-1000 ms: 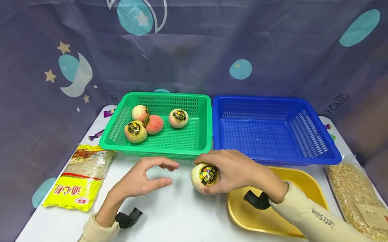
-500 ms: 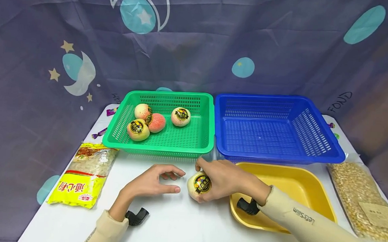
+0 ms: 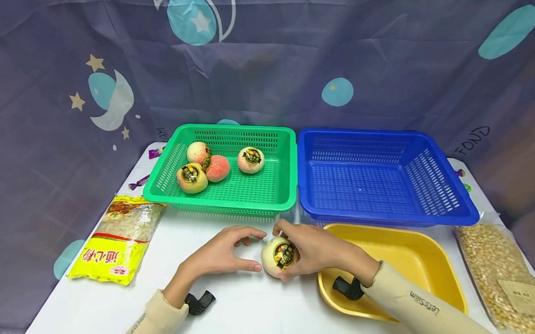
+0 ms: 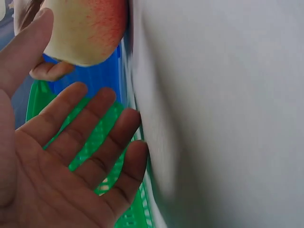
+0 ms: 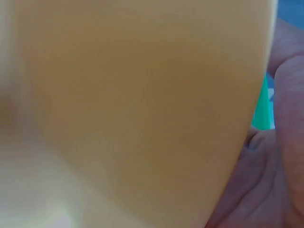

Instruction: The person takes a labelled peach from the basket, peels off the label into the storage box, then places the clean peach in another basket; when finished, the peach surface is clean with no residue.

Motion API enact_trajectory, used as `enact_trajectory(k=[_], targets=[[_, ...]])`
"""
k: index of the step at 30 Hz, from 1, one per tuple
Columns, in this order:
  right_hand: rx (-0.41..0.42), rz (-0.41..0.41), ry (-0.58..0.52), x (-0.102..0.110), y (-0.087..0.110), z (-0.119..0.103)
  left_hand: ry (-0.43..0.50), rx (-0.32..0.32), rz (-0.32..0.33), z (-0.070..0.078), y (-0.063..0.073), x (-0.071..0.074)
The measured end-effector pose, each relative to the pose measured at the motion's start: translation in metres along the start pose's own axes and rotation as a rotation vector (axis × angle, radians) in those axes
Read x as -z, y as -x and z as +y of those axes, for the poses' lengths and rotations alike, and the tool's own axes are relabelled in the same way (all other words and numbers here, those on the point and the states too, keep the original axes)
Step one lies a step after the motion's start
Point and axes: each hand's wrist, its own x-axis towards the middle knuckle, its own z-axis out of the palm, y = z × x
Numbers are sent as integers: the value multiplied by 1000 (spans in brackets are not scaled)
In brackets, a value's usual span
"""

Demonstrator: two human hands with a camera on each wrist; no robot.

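My right hand [image 3: 315, 250] grips a pale peach [image 3: 274, 259] with a black round label, fingers over the far side and thumb at the near side. The peach is low over the white table, in front of the green basket. My left hand [image 3: 223, 252] is just left of it, thumb and fingers spread apart, fingertips right at the peach's side. In the left wrist view the peach [image 4: 88, 31] shows a red flank, and the left fingers [image 4: 97, 154] hold nothing. A yellow tub wall [image 5: 142, 104] covers most of the right wrist view.
A green basket [image 3: 243, 201] with several peaches stands at the back left, beside a blue basket [image 3: 360, 188]. The yellow tub [image 3: 417, 273] lies under the right forearm. A pasta bag [image 3: 116, 240] is at left, a bag of kernels [image 3: 491, 269] at right, with wrapped candies [image 3: 139, 183] behind.
The left hand has moved right, up to the peach. The right hand has lowered the peach toward the table and keeps its grip on it.
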Motion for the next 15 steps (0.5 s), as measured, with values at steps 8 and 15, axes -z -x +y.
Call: enact_trajectory(k=[8,15], targets=[[72,20,-185,4,5,7,-3,-1,29,7,-4,-8],[63,82,-178,0,9,6,36,-5,2,10,-9,-14]])
